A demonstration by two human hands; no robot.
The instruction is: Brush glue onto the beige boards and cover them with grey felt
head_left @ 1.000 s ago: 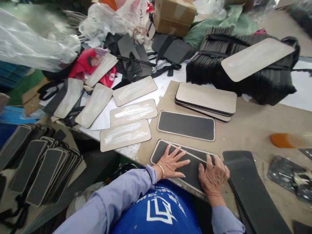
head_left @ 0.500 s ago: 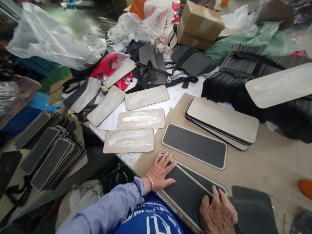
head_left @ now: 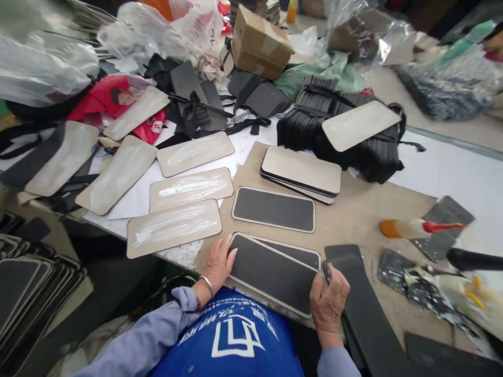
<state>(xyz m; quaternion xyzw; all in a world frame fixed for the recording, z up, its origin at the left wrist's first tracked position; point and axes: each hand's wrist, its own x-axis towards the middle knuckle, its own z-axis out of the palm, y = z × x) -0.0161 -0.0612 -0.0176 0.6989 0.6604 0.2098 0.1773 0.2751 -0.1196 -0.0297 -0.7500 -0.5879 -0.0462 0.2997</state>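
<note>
Two hands frame one black-faced panel (head_left: 271,272) at the near edge of the table: the left hand (head_left: 218,264) lies on its left end with fingers together and flat, and the right hand (head_left: 328,301) has curled round its right end, fingers bent over the edge. A second ago both palms lay spread, fingers apart, on the middle of that panel; now they have slid out to its ends, so the pressing looks done and the piece reads as gripped for lifting or squaring over the second panel (head_left: 294,251) beneath it.

Going left to right across the rest: dark panels stacked low at far left (head_left: 23,283), then beige boards streaked with white glue (head_left: 175,225) on white paper, a single black panel (head_left: 273,209) on the brown work board (head_left: 353,214), a short stack of beige-topped boards (head_left: 301,170), black strips (head_left: 361,303), and an orange-handled brush (head_left: 412,228). Farther back sit a cardboard box (head_left: 261,44), plastic bags and bundled black pieces (head_left: 349,131).
</note>
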